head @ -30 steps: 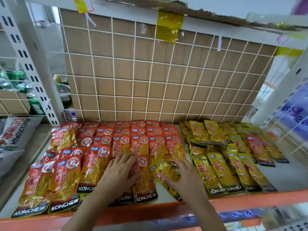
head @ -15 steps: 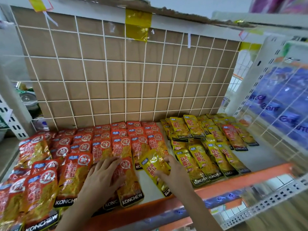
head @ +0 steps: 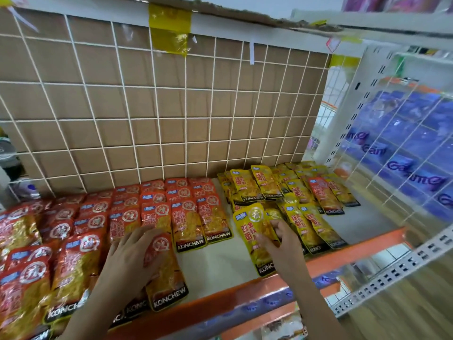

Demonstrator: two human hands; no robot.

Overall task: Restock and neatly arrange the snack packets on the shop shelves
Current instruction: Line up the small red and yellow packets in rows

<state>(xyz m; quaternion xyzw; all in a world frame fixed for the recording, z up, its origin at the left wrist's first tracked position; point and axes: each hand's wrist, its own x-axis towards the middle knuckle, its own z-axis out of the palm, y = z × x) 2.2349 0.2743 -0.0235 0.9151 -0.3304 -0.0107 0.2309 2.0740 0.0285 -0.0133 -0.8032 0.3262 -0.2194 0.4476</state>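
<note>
left hand: open and flat, fingers straight and slightly spread. The palm faces down on the front row of red packets, and the fingertips rest on one glossy red snack packet with a black KONCHEW band along its bottom edge.
right hand: closed in a pinch. The thumb and curled fingers grip the right side of a glossy yellow snack packet of the same brand.
yellow snack packet: at the front of the shelf, lengthwise, with its black band near the front rail. It sits just left of the yellow rows (whether it touches them I cannot tell, as the hand covers that side).
red rows: flat overlapping red packets fill the left part of the shelf, from back to front.
yellow rows: overlapping yellow packets fill the right part, with one stray red packet among them.
shelf: a white board, with a bare strip showing between the two handled packets.
front rail: an orange metal rail runs along the shelf edge.
back wall: a white wire grid over brown cardboard, with a strip of yellow tape at the top.
right side: blurred blue packs behind white mesh.
</note>
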